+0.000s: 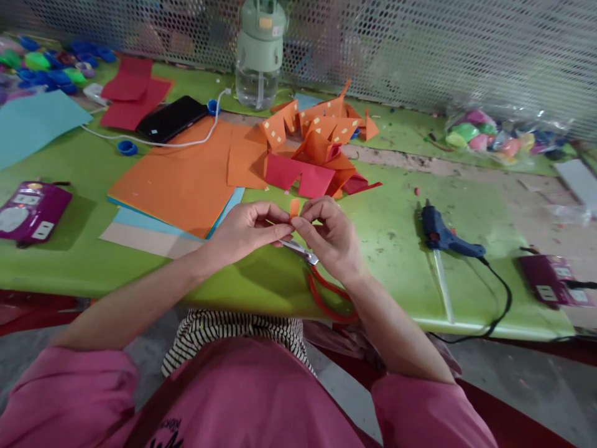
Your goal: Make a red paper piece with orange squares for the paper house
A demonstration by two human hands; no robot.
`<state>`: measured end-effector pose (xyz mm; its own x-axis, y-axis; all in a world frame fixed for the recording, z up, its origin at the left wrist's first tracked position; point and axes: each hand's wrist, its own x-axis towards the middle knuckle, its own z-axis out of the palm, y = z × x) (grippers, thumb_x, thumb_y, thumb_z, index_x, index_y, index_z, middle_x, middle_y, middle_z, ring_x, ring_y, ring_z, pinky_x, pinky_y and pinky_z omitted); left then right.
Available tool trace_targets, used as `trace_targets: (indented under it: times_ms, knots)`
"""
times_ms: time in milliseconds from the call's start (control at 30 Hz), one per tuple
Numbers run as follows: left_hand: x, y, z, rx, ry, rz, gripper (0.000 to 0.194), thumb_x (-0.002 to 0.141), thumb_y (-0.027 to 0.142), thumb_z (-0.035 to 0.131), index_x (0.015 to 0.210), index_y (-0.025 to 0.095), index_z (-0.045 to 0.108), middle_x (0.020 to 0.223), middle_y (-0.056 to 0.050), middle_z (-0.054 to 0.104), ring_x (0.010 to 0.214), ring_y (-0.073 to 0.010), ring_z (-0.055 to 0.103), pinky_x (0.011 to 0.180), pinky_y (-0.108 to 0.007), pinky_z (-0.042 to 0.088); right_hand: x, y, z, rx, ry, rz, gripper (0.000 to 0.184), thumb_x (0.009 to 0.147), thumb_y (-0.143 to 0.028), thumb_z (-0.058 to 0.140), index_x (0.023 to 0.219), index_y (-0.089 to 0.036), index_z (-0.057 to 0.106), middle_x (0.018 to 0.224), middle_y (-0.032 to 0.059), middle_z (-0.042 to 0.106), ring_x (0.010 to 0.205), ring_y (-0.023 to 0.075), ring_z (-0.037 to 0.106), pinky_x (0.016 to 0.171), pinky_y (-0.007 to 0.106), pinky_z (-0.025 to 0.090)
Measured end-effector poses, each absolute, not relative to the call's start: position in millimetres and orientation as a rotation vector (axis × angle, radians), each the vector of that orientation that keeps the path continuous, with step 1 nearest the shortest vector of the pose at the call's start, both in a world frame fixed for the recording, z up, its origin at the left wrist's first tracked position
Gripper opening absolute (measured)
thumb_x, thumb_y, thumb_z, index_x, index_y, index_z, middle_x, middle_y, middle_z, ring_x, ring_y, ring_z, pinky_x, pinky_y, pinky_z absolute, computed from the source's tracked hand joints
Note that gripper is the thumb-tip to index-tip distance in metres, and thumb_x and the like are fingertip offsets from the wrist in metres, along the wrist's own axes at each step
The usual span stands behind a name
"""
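Observation:
Between the fingertips of both hands stands a small orange strip of paper [295, 208], pinched upright over the front part of the green table. My left hand [261, 225] is closed in a pinch at the strip's lower left. From the other side my right hand [332, 236] pinches it with thumb and finger. Red-handled scissors [326, 292] lie under the right palm, blades pointing left towards the left fingers; whether the right hand also grips them is hidden. Just beyond the hands is a heap of cut orange paper shapes [326, 134] with a red notched piece [298, 177].
Orange sheets [177, 177] lie stacked left, near a black phone [172, 118] and white cable [186, 145]. A water bottle [260, 56] stands behind. To the right are a blue glue gun [445, 233], a purple power box [553, 280] and a bag of colourful pieces [494, 137].

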<state>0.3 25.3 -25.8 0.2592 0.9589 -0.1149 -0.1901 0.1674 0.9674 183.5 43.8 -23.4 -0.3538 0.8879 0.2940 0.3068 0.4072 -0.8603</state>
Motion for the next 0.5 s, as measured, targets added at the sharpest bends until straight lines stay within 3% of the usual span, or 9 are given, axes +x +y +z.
trace_targets:
  times_ms: [233, 500]
  knots:
    - [2.9, 23.6, -25.3, 1.009, 0.999, 0.927, 0.014, 0.073, 0.023, 0.075, 0.080, 0.015, 0.065, 0.072, 0.001, 0.069, 0.065, -0.0104, 0.070, 0.062, -0.020, 0.056, 183.3, 43.5, -25.3, -1.017, -1.744, 1.078, 0.020, 0.087, -0.040, 0.070, 0.094, -0.022, 0.063, 0.098, 0.0018, 0.059, 0.076, 0.0103, 0.055, 0.053, 0.024, 0.043]
    - [-0.4, 21.8, -21.7, 1.150, 1.033, 0.889, 0.023, 0.080, 0.037, 0.071, 0.091, 0.016, 0.067, 0.084, 0.000, 0.069, 0.065, -0.0090, 0.065, 0.063, -0.022, 0.053, 181.2, 42.9, -28.0, -0.981, -1.657, 1.146, 0.015, 0.086, -0.034, 0.071, 0.084, -0.021, 0.064, 0.088, 0.0004, 0.059, 0.067, 0.0082, 0.051, 0.052, 0.024, 0.042]
